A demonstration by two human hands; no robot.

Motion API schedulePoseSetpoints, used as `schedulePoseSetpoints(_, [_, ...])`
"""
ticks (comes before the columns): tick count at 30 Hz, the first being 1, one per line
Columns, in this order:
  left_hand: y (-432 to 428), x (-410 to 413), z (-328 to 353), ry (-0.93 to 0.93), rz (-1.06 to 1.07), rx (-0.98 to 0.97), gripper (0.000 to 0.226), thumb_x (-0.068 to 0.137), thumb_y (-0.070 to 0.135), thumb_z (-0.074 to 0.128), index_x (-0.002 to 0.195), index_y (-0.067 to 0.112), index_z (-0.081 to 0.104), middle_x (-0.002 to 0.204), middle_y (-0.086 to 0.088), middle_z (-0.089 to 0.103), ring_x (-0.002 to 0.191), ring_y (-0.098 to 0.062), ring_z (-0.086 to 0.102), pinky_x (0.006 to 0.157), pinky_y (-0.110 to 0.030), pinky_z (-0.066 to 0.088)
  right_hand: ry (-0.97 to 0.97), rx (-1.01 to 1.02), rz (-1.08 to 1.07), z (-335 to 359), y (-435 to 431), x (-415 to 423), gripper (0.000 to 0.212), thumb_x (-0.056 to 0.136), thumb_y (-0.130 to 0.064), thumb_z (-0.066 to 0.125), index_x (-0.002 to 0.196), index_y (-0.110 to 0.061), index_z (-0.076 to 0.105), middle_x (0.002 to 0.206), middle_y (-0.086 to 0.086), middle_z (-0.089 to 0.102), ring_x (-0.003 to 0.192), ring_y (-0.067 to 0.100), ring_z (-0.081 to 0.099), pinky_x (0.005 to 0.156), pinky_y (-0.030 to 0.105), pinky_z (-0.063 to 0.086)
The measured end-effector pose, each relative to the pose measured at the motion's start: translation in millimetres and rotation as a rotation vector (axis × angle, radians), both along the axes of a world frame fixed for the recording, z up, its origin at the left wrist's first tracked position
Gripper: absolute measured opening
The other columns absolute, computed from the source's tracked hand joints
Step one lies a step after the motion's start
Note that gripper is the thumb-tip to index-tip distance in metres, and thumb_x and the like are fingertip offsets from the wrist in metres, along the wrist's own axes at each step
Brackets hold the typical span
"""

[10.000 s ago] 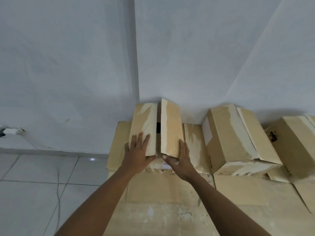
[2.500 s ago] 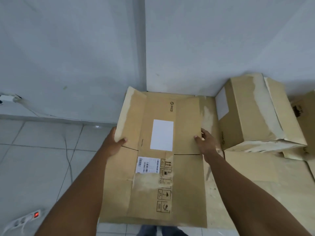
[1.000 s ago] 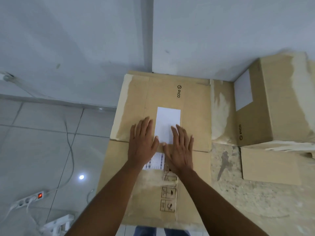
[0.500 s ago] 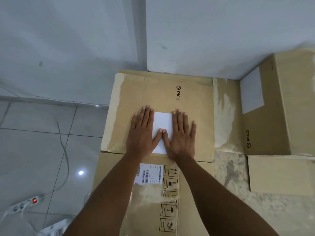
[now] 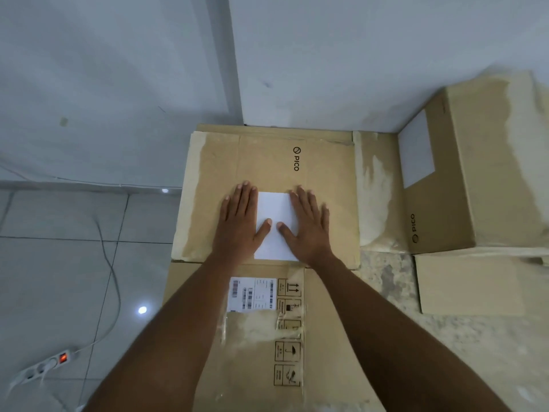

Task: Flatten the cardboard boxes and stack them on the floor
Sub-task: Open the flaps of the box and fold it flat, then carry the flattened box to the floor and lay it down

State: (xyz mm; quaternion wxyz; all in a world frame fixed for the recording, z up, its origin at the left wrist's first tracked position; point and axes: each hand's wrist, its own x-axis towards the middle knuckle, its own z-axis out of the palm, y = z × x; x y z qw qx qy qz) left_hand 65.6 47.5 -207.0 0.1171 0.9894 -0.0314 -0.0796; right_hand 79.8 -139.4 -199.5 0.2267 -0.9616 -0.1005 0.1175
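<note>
A flattened brown cardboard box (image 5: 326, 179) with a white label and a PICO logo lies on the floor in the wall corner, on top of other flat cardboard. My left hand (image 5: 240, 224) and my right hand (image 5: 309, 227) press flat on it, fingers straight, either side of the white label. A second panel with a barcode sticker (image 5: 252, 294) extends toward me under my forearms. An unflattened PICO box (image 5: 475, 173) stands at the right against the wall.
A loose flat cardboard piece (image 5: 466, 283) lies right of my arms on a stained floor sheet. A white power strip (image 5: 44, 367) with a red switch and its cable lie on the grey tiles at left. White walls close the corner behind.
My hands have slid slightly apart across the flattened box, so more of the white label shows. Ten seconds ago this box still stood upright with its flaps up.
</note>
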Motion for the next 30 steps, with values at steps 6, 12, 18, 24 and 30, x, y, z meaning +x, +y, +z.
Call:
schedulePoseSetpoints(6, [48, -41, 24, -0.01, 0.361, -0.141, 0.079, 0.088, 0.043, 0.056, 0.154, 0.009, 0.027, 0.162, -0.013, 0.023, 0.15, -0.034, 0.02, 0.119, -0.055, 0.022, -0.045, 0.103, -0.51, 32, -56, -40, 0.061, 0.077, -0.031, 0.066, 0.135, -0.02, 0.05, 0.135, 0.002, 0.05, 0.123, 0.027, 0.045, 0.098, 0.043, 0.039])
schedulePoseSetpoints(12, [76, -81, 35, 0.151, 0.705, -0.199, 0.082, 0.092, 0.05, 0.059, 0.152, 0.007, 0.024, 0.144, -0.021, 0.048, 0.129, -0.041, 0.046, 0.093, -0.057, 0.046, 0.117, 0.327, -0.732, 40, -86, -63, 0.065, 0.083, -0.02, 0.074, 0.136, -0.005, 0.04, 0.125, 0.012, 0.049, 0.111, 0.03, 0.053, 0.095, 0.039, 0.043])
schedulePoseSetpoints(18, [75, -88, 40, 0.078, 0.703, -0.245, 0.07, 0.089, 0.05, 0.064, 0.139, 0.007, 0.041, 0.133, -0.015, 0.055, 0.123, -0.035, 0.05, 0.088, -0.052, 0.049, 0.258, 0.351, -0.804, 37, -84, -49, 0.077, 0.063, -0.049, 0.071, 0.131, -0.017, 0.052, 0.122, 0.007, 0.061, 0.109, 0.029, 0.06, 0.099, 0.048, 0.05])
schedulePoseSetpoints(24, [91, -84, 45, 0.086, 0.712, -0.37, 0.064, 0.084, 0.047, 0.074, 0.127, 0.012, 0.042, 0.118, -0.011, 0.062, 0.1, -0.036, 0.063, 0.082, -0.042, 0.05, 0.38, 0.617, -0.879, 48, -85, -39, 0.053, 0.086, -0.028, 0.074, 0.133, -0.018, 0.054, 0.113, -0.001, 0.061, 0.095, 0.019, 0.06, 0.079, 0.032, 0.047])
schedulePoseSetpoints(30, [101, -68, 54, 0.134, 0.775, -0.423, 0.067, 0.084, 0.053, 0.072, 0.131, 0.013, 0.045, 0.123, -0.012, 0.064, 0.108, -0.036, 0.063, 0.086, -0.04, 0.049, 0.316, 0.571, -0.762, 47, -77, -39, 0.042, 0.096, -0.03, 0.064, 0.131, -0.011, 0.05, 0.114, 0.003, 0.06, 0.101, 0.023, 0.06, 0.079, 0.032, 0.045])
